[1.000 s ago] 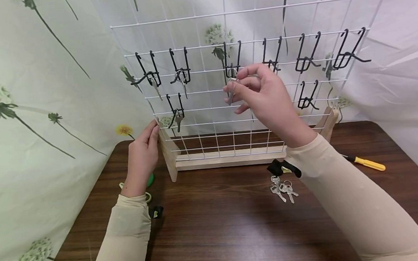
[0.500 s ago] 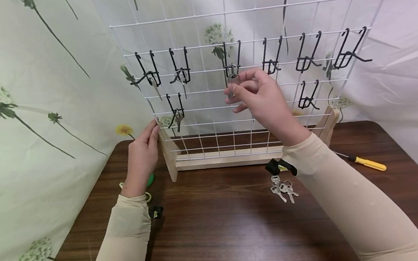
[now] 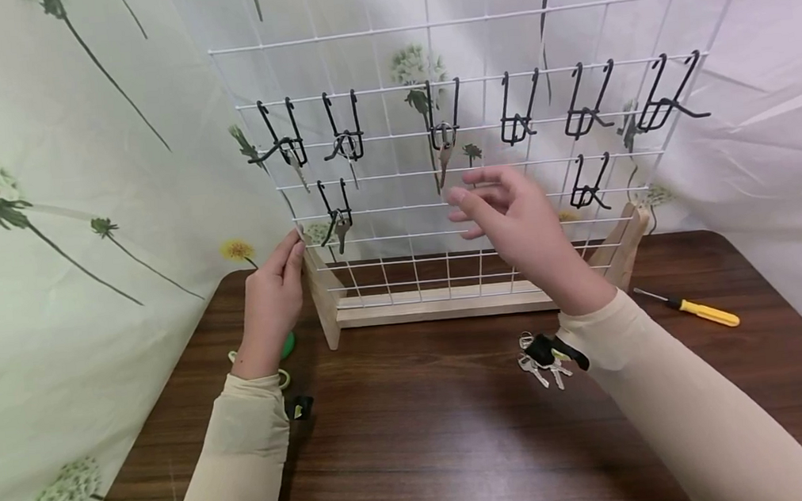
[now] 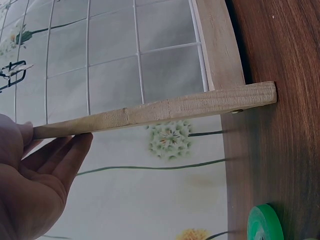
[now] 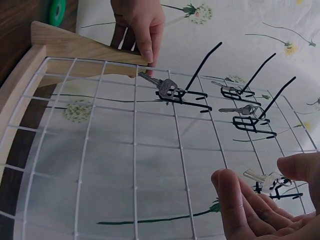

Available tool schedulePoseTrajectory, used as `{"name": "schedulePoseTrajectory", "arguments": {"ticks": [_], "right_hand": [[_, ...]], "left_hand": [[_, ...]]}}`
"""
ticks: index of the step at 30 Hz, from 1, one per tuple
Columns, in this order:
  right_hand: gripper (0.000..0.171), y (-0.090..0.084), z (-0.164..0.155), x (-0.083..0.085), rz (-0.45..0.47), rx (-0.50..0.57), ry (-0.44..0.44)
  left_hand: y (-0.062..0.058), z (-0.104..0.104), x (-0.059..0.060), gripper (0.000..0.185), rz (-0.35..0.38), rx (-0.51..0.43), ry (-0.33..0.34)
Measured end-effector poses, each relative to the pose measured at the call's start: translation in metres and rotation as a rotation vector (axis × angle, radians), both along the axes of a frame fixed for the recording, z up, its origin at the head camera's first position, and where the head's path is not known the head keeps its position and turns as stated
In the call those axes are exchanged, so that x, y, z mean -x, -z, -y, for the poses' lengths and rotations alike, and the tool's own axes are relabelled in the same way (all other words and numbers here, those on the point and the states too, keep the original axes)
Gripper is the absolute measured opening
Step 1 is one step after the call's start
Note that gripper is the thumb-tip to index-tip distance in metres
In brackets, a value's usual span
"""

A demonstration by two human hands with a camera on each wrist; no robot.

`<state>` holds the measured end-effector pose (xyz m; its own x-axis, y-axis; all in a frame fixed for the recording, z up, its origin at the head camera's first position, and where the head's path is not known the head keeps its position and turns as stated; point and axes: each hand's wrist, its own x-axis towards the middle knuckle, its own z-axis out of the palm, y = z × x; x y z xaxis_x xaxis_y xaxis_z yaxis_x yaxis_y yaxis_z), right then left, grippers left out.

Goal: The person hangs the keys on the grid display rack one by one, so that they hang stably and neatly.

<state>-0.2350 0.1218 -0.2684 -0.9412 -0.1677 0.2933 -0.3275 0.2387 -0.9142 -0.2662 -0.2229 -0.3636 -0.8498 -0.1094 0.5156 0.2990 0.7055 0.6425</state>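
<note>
A white wire grid rack (image 3: pixel 382 29) on a wooden base (image 3: pixel 442 306) carries black hooks. A silver key (image 3: pixel 443 155) hangs on the third top hook (image 3: pixel 443 111); the right wrist view shows this key (image 5: pixel 265 180) too. My right hand (image 3: pixel 464 197) hovers just below and in front of it, fingers relaxed and holding nothing (image 5: pixel 260 200). My left hand (image 3: pixel 282 277) grips the rack's left wooden post (image 3: pixel 319 281) between thumb and fingers (image 5: pixel 137 25) (image 4: pixel 50 165). Three more keys hang on hooks at the left (image 3: pixel 342 228).
Loose keys (image 3: pixel 536 366) lie on the brown table (image 3: pixel 425 439) under my right forearm, partly hidden by a black strap. A yellow screwdriver (image 3: pixel 700 312) lies at the right. A green roll (image 3: pixel 287 344) sits by my left wrist. Flowered cloth hangs behind.
My right hand let go of the key, which now hangs on the third top hook. The hand opened and dropped slightly down. The left hand stayed on the post.
</note>
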Motion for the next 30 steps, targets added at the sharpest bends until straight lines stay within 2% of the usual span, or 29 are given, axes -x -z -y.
{"name": "schedulePoseTrajectory", "arguments": {"ticks": [7,15,20,24,30], "right_hand": [[0.057,0.026,-0.022,-0.012,0.081,-0.132,0.027],[0.061,0.076,-0.052,-0.010,0.244,-0.332,0.053],[0.047,0.104,-0.065,-0.006,0.385,-0.373,0.021],[0.039,0.123,-0.075,-0.004,0.458,-0.415,-0.005],[0.035,0.140,-0.083,-0.004,0.471,-0.512,-0.020]], "left_hand": [[0.001,-0.001,0.000,0.044,-0.013,0.002,-0.002],[0.002,0.000,0.001,0.044,-0.022,0.005,0.000],[0.001,0.000,0.001,0.044,-0.017,0.005,-0.005],[0.001,-0.001,0.001,0.044,-0.013,0.008,-0.006],[0.000,-0.001,0.000,0.043,-0.020,0.003,-0.005]]}}
